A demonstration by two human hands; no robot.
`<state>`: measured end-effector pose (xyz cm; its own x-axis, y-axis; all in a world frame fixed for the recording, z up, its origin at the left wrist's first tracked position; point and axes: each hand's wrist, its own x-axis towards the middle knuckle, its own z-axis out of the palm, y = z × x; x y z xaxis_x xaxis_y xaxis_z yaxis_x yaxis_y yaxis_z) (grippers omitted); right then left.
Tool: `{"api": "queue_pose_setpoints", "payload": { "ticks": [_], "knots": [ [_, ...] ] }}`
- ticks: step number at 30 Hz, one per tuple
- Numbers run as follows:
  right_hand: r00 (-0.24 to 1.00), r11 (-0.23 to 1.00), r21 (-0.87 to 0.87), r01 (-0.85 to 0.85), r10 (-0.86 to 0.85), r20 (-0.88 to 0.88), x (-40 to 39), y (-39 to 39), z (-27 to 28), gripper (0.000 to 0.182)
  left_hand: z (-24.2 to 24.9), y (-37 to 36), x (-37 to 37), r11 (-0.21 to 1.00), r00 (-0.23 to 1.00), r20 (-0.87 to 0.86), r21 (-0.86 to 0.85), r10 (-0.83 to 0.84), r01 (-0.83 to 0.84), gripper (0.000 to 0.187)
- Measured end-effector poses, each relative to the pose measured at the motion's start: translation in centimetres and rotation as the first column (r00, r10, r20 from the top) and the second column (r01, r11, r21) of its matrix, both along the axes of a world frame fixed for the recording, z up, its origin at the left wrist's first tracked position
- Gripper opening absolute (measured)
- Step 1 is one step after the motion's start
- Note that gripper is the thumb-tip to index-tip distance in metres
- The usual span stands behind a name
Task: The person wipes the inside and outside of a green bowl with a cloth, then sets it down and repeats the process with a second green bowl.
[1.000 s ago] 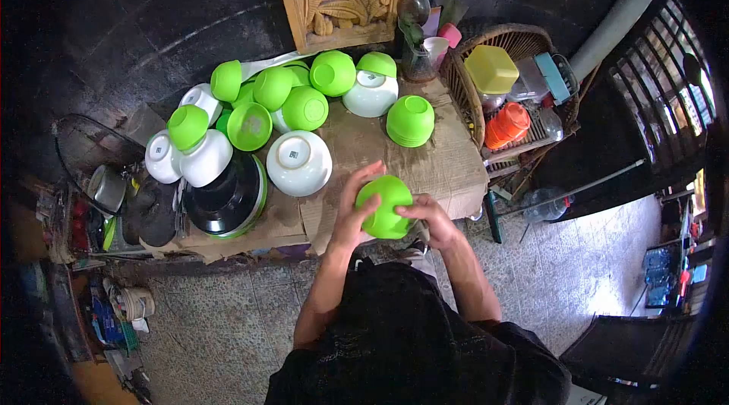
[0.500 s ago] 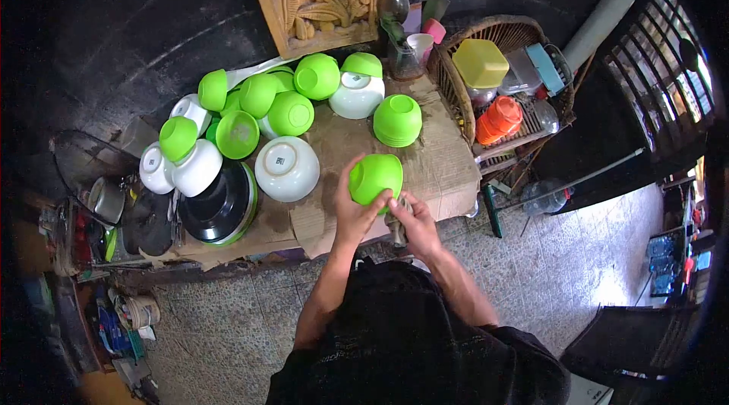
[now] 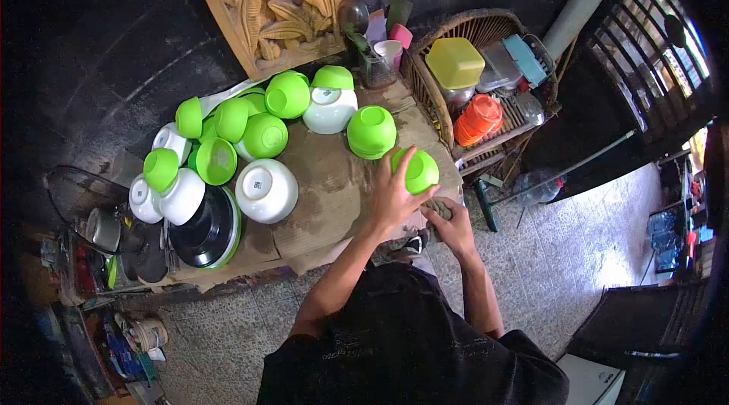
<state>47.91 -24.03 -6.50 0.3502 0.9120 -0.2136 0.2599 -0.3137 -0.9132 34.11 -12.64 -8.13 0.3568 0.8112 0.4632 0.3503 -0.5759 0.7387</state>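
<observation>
My left hand grips a green bowl, bottom up, its fingers spread over the left side. Just to the right, my right hand is closed on a crumpled greyish cloth, a little below the bowl and apart from it. A stack of upturned green bowls stands behind my left hand on the cardboard-covered table. More green bowls lie piled to the left, with white bowls among and beside them.
A wicker rack at the right holds a yellow container and orange cups. A black round lid or pan lies at the table's left. The carved wooden panel leans at the back. Tiled floor lies in front.
My left hand has carried the green bowl rightward, close to the stack. My right hand, with the cloth, has come away from the bowl. The camera view has shifted.
</observation>
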Motion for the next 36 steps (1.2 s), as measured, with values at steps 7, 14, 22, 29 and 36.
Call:
{"api": "queue_pose_setpoints", "payload": {
  "ticks": [7, 14, 22, 29, 36],
  "knots": [
    [0.979, 0.977, 0.121, 0.176, -0.161, -0.125, 2.7, -0.7, -2.1, 0.033, -2.2, 1.4, 1.2, 0.998, 0.976, -0.217, 0.062, 0.011, 0.003, 0.097],
    [0.974, 0.979, 0.107, 0.171, -0.152, -0.166, 2.8, 0.3, -2.0, 0.031, -1.2, 0.7, -0.2, 0.993, 0.977, -0.211, 0.115, 0.012, 0.013, 0.098],
    [0.971, 0.990, 0.106, 0.096, -0.070, -0.229, 0.4, 1.0, -1.5, 0.030, 2.8, 6.8, -9.5, 0.807, 0.865, 0.063, 0.332, 0.499, -0.489, 0.048],
    [0.967, 0.991, 0.110, 0.073, -0.043, -0.253, -1.2, 0.9, -0.8, 0.030, 5.2, 16.4, -23.7, 0.564, 0.480, -0.344, 0.208, 0.807, -0.799, 0.083],
    [0.980, 0.990, 0.133, 0.049, -0.022, -0.196, -1.6, 0.6, -1.9, 0.029, 4.9, 21.7, -29.2, 0.718, 0.609, -0.582, -0.062, 0.538, -0.694, 0.108]
  ]
}}
